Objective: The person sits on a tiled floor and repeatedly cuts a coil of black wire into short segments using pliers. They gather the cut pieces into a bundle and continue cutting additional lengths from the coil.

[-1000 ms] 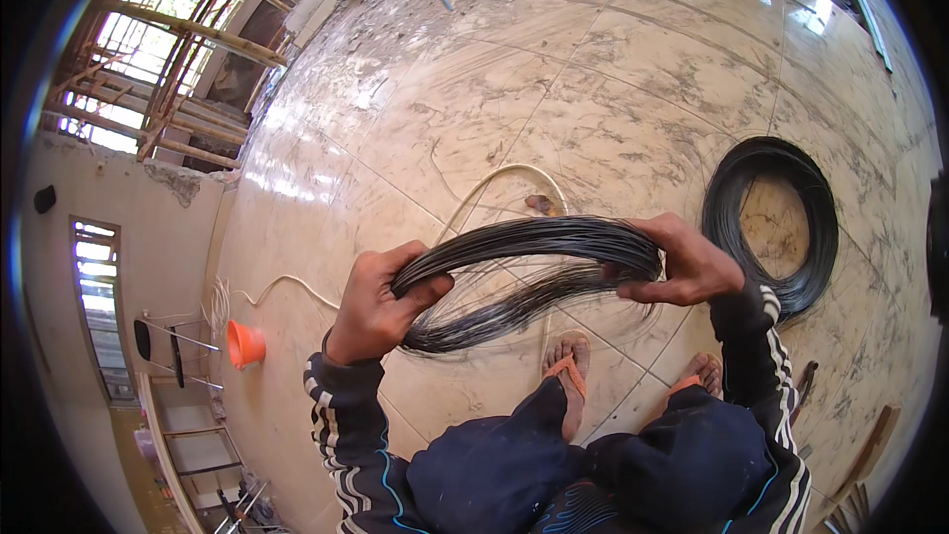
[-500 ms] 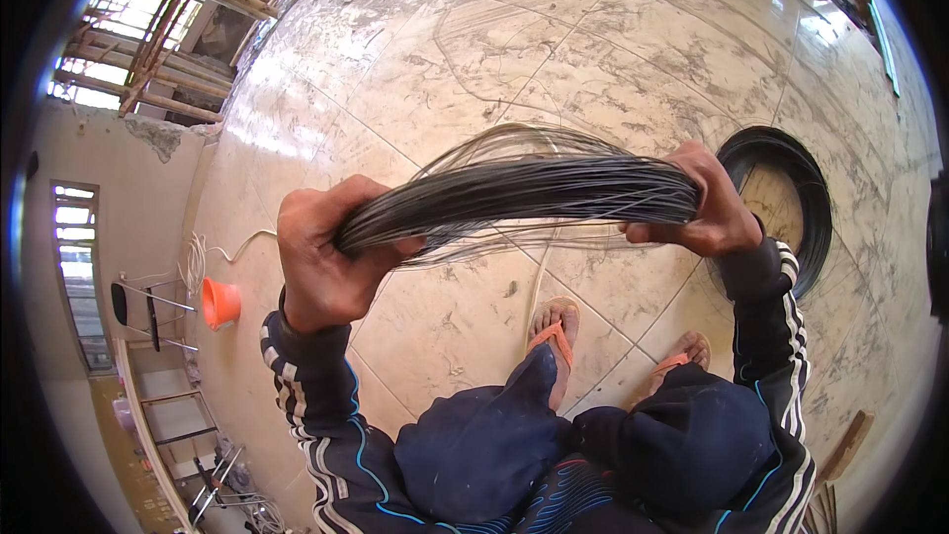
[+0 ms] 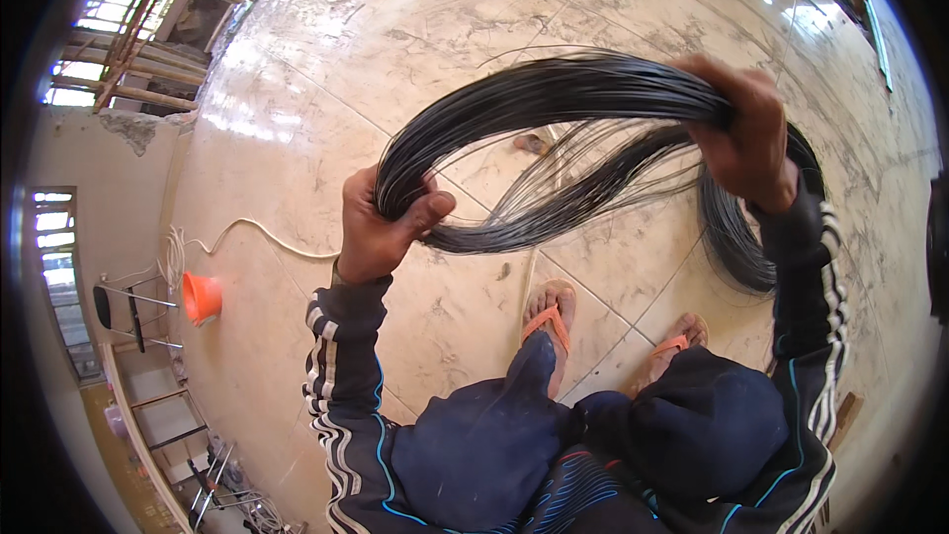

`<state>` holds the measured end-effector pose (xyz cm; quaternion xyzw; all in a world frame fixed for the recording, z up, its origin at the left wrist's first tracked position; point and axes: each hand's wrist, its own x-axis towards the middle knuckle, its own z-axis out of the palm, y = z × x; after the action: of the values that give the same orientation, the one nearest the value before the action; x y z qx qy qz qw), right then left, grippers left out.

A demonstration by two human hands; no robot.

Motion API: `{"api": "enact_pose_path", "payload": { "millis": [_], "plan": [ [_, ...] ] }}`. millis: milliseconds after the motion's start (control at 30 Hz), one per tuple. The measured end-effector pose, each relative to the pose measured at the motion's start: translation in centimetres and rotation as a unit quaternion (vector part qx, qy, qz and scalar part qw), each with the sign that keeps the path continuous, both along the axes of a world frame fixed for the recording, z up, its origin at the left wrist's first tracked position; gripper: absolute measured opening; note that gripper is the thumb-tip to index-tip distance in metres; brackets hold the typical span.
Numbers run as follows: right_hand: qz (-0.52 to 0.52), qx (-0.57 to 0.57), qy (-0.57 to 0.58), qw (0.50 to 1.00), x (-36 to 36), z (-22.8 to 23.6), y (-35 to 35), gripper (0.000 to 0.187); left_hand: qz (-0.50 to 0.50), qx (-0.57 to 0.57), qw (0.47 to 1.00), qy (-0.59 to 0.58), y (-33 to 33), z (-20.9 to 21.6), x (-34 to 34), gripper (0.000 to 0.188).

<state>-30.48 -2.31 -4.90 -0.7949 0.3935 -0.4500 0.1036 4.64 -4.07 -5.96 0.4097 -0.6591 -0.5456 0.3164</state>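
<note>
Between my hands hangs a coil of thin dark wire (image 3: 554, 89), held up above the tiled floor. My left hand (image 3: 381, 227) is closed round its left end, with the thumb lying across the strands. At the upper right, my right hand (image 3: 746, 129) grips the other end, its fingers wrapped over the bundle. The coil is tilted and opened into a long loop, and some strands stand loose from the lower side. Beyond my right wrist, a second coil of dark wire (image 3: 736, 252) lies on the floor, partly hidden by my hand and sleeve.
An orange bucket (image 3: 202, 298) stands at the left by a stool (image 3: 133, 311). A pale cable (image 3: 262, 227) runs across the dusty tiles (image 3: 474, 316). A ladder-like frame (image 3: 148, 415) is at lower left, wooden poles (image 3: 148, 69) at upper left. My sandalled feet (image 3: 549, 314) are below the coil.
My right hand has risen and moved right, and my left hand has shifted right. The coil has turned from nearly edge-on to a tilted, open loop.
</note>
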Motion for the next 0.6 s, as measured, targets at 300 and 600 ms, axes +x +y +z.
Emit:
{"api": "enact_pose_path", "payload": {
  "millis": [300, 600],
  "plan": [
    [0.052, -0.026, 0.391, 0.918, 4.0, 4.9, -2.1, 0.013, -0.032, -0.333, 0.933, -0.136, -0.2, 9.0, -1.8, 0.107],
    [0.024, -0.076, 0.316, 0.945, 7.5, 4.3, -4.0, 0.028, -0.135, -0.200, 0.967, -0.084, -3.5, 4.4, -8.2, 0.047]
  ]
}}
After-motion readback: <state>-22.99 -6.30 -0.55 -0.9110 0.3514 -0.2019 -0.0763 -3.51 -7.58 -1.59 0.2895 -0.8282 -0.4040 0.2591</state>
